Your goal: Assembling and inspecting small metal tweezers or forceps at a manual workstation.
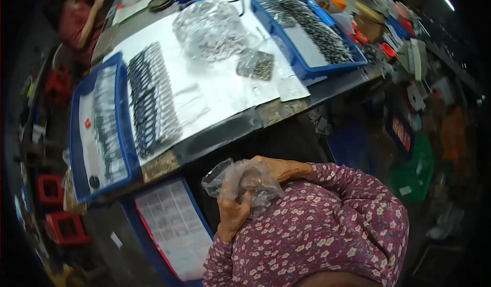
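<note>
In front of my body, below the table edge, I hold a clear plastic bag (219, 180). My left hand (233, 213) is closed on its near side, with thumb and fingers gripping the film. From the right, my right hand (273, 169) is closed on the other side of the same bag, its fingers partly covered by crumpled film. Whether anything lies inside the bag, I cannot tell.
White paper (192, 97) covers the table, bearing rows of small metal parts (151, 95), a large clear bag (209, 28) and a small bag of parts (255, 65). Blue trays (75, 133) (322, 72) stand at both sides. Another person (79, 23) sits far left.
</note>
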A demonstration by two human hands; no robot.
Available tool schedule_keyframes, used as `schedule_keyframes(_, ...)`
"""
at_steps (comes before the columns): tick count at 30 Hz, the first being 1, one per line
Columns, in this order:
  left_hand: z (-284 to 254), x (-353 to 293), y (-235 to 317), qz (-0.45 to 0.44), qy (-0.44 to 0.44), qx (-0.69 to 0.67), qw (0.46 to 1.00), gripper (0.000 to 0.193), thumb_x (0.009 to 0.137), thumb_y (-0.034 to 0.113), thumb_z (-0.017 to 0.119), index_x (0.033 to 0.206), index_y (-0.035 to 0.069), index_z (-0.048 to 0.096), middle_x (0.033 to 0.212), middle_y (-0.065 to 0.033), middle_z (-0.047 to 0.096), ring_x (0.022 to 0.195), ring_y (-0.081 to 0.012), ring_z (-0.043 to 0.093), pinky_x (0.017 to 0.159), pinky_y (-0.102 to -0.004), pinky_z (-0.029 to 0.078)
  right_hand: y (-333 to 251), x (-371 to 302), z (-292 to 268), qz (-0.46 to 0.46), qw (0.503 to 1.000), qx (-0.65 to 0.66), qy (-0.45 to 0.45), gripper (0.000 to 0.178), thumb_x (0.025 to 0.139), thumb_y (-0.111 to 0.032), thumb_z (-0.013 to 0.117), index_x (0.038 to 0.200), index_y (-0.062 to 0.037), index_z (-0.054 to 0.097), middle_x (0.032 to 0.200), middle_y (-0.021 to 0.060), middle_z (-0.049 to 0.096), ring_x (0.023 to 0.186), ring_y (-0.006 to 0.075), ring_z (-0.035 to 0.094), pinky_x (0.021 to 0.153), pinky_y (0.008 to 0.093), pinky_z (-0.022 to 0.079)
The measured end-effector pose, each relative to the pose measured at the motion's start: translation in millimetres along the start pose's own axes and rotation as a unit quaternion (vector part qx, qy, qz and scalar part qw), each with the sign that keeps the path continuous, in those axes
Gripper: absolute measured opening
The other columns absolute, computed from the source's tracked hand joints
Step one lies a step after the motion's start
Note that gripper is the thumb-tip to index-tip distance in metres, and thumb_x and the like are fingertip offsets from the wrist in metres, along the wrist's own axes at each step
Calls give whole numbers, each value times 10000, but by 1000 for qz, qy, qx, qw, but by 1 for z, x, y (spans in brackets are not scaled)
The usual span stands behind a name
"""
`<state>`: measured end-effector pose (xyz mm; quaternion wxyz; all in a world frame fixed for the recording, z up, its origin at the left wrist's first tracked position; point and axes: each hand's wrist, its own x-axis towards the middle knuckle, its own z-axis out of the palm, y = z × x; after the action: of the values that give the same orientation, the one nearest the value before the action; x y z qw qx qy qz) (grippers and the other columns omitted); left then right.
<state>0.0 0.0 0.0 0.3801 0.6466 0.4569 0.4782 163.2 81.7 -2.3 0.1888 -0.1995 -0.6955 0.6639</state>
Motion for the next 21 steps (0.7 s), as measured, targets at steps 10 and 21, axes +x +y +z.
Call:
schedule_keyframes(10, 74, 72, 69, -12, 3, 6, 1000, 231, 727, -48, 508, 945, -52, 585, 837, -140, 621, 757, -181, 603, 668, -264, 453, -65, -108, -124, -6, 998, -57, 31, 479, 756, -236, 633, 1160, -5, 515, 1000, 88, 576, 907, 181, 550, 821, 303, 436)
schedule_keyframes(21, 138, 107, 84, 122, -170, 100, 973, 417, 748, 136, 658, 1112, -2, 509, 1091, -159, 533, 991, -289, 520, 872, -377, 389, -91, -172, -143, -155, 975, 87, 132, 745, 811, -347, 605, 1381, -68, 216, 1261, 133, 451, 1129, 206, 443, 950, 321, 356)
